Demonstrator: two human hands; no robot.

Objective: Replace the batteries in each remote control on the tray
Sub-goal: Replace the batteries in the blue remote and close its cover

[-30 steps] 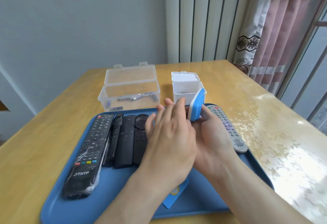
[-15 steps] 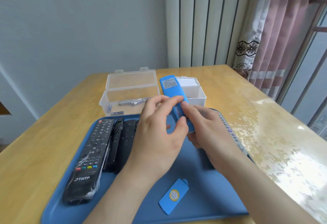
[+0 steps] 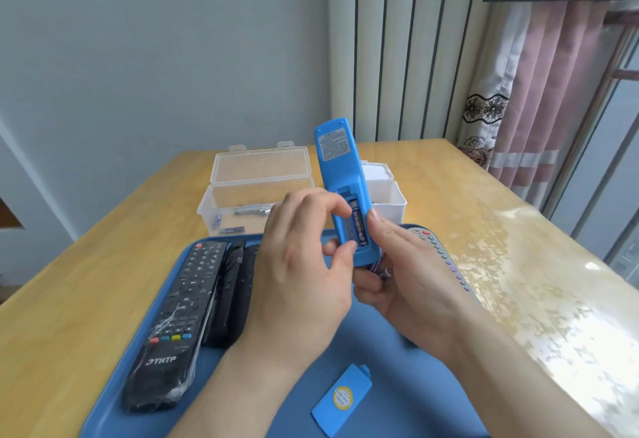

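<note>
Fingers (image 3: 337, 204) of the left hand (image 3: 297, 275) were curled onto a battery (image 3: 359, 226) seated in the open back compartment of the blue remote (image 3: 340, 175), forefinger at its upper end and thumb at its lower end; the right hand (image 3: 408, 282) gripped the remote's lower half, thumb pressed on its right edge, with a second battery (image 3: 382, 270) tucked among its fingers under the remote's rounded foot; the remote stood nearly upright above the far part of the tray (image 3: 103, 403), its top with the printed label in free air in front of the boxes; its smooth blue battery cover (image 3: 342, 401) lay flat near the tray's near edge, apart from everything, with a stretch of bare tray floor between it and the hands; along the left rim a long black remote (image 3: 176, 316) in crinkled clear film lay tight against slimmer black remotes (image 3: 228, 292); a pale grey remote (image 3: 446, 261) ran along the right rim, partly hidden by the right hand; beyond the tray's raised far rim a translucent box (image 3: 259, 188) with upright hinged lid held loose batteries, just beside a white box (image 3: 387, 195); the bench (image 3: 86, 265) was yellow varnished wood, glossy on the right.
</note>
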